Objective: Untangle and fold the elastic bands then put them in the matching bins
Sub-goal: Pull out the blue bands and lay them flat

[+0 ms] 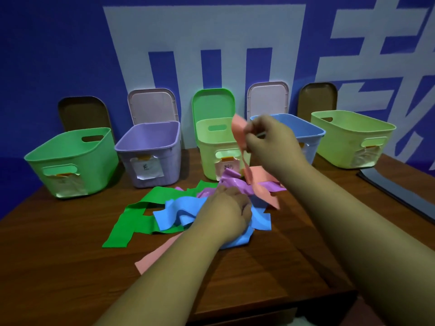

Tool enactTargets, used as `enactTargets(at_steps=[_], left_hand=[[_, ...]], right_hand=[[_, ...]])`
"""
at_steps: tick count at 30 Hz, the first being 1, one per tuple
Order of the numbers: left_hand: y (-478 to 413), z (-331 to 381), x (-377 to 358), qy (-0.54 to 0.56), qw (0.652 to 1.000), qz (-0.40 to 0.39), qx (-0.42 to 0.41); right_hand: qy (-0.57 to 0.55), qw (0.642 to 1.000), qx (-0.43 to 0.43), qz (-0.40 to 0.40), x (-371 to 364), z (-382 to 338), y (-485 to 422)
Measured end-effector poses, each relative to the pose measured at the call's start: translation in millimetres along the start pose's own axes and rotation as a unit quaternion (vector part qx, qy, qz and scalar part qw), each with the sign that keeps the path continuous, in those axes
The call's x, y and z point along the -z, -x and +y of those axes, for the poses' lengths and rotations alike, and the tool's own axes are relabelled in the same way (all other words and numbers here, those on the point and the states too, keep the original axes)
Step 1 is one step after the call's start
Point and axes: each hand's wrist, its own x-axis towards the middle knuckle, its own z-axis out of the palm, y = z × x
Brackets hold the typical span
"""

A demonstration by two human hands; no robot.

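A tangled heap of elastic bands lies mid-table: a green band (131, 217) at the left, a blue band (179, 212) in the middle, a purple band (233, 182) behind it, and a pink band (240, 135). My right hand (268, 140) pinches the pink band's upper end and holds it raised in front of the bins; the band trails down into the heap. My left hand (228, 208) is curled on the heap, gripping the blue band. Another pink stretch (155, 255) shows under my left forearm.
Five open bins stand in a row at the back: green (70, 161), purple (150, 151), yellow-green (211, 137), blue (306, 130), yellow-green (353, 137), with paper labels on their fronts and lids leaning on the blue wall. A dark flat sheet (400, 194) lies at the table's right edge.
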Motion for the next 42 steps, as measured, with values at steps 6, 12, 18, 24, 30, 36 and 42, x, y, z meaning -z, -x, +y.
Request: enactTargets(at_steps=[6, 12, 18, 24, 30, 36, 42], left_hand=[[2.6, -0.9, 6.4, 0.083, 0.996, 0.003, 0.039], [-0.8, 0.0, 0.8, 0.11, 0.987, 0.088, 0.079], [-4.0, -0.8, -0.4, 0.098, 0.967, 0.169, 0.164], [-9.1, -10.0, 7.2, 0.11, 0.931, 0.239, 0.253], [-17.6, -29.6, 8.2, 0.082, 0.947, 0.214, 0.225], [-21.3, -32.6, 7.5, 0.102, 0.95, 0.219, 0.199], [-18.9, -27.8, 15.6, 0.088, 0.937, 0.271, 0.201]], right_hand=[[-0.213, 0.977, -0.007, -0.017, -31.1, -19.9, -22.7], [0.02, 0.988, -0.102, -0.114, -44.2, 29.1, -21.7], [0.137, 0.986, -0.095, -0.03, -24.3, 88.0, -13.3], [0.207, 0.963, -0.087, -0.147, -22.5, 126.9, -1.8], [0.223, 0.967, -0.044, -0.115, -29.4, 132.4, -7.1], [0.145, 0.989, 0.0, -0.025, -25.3, 112.6, 0.0], [0.096, 0.993, 0.073, -0.02, -22.2, 81.2, 3.9]])
